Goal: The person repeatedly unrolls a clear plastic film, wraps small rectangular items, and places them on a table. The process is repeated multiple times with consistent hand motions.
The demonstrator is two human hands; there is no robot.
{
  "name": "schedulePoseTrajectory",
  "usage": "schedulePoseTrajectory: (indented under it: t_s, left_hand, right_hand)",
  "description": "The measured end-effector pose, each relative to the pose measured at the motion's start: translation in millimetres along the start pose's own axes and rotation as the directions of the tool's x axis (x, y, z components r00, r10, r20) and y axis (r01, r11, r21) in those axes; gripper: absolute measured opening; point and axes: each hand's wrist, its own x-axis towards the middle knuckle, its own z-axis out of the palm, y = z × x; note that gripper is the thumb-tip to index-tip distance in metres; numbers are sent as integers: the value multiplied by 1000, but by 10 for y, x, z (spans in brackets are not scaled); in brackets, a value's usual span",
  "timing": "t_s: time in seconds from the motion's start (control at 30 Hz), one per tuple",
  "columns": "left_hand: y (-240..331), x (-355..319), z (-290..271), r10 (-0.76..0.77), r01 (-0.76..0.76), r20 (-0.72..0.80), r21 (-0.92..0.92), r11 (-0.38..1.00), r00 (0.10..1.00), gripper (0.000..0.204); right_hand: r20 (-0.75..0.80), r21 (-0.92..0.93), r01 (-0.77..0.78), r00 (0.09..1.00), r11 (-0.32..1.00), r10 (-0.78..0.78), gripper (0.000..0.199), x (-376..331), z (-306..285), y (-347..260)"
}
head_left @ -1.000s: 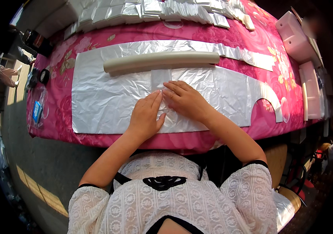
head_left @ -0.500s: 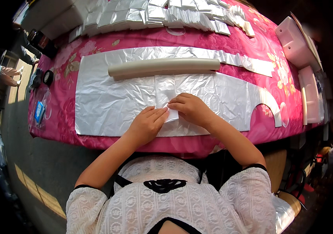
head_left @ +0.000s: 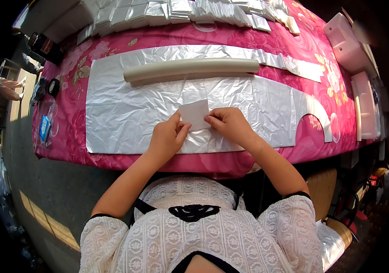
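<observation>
Between my two hands is a small white folded square of thin plastic film (head_left: 194, 114), raised a little over the sheets. My left hand (head_left: 167, 136) pinches its left edge between thumb and fingers. At the square's right edge, my right hand (head_left: 227, 123) does the same. Beneath lies a stack of flat white plastic bags (head_left: 121, 123), wrinkled, with a curved handle cutout at the right end. A long pale roller-like tube (head_left: 190, 68) rests across the bags beyond my hands.
Piles of folded white packets (head_left: 158, 13) line the table's far side. Pink foam boxes (head_left: 347, 45) stand at the right edge. A tape roll (head_left: 54, 87) and a blue-and-white packet (head_left: 45, 128) lie at the left on the pink floral tablecloth (head_left: 74, 77).
The hands were pressing the folded film down on the stack. Now they hold it up as a square by its sides, the hands slightly farther apart.
</observation>
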Motion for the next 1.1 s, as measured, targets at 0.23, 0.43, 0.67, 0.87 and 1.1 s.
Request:
schedulePoseTrajectory:
  t_s: [0.23,0.43,0.67,0.87,1.1]
  left_hand:
    - [49,284,-83,-272,272,24,-31,962,962,66]
    - [88,218,-123,-84,87,-46,65,994,995,64]
    - [114,242,153,437,-419,76,469,777,896,68]
    - [-1,285,329,204,-274,185,567,776,961,112]
    - [8,286,364,143,-237,200,601,763,969,115]
  right_hand:
    - [138,-70,-270,951,960,277,30,239,-55,-101]
    - [159,26,-342,929,939,334,31,303,-79,-48]
    - [213,57,-373,911,926,354,32,380,-122,-62]
    - [176,102,-364,923,926,343,31,370,-64,20]
    - [-105,-467,-79,994,881,34,26,-1,28,-169]
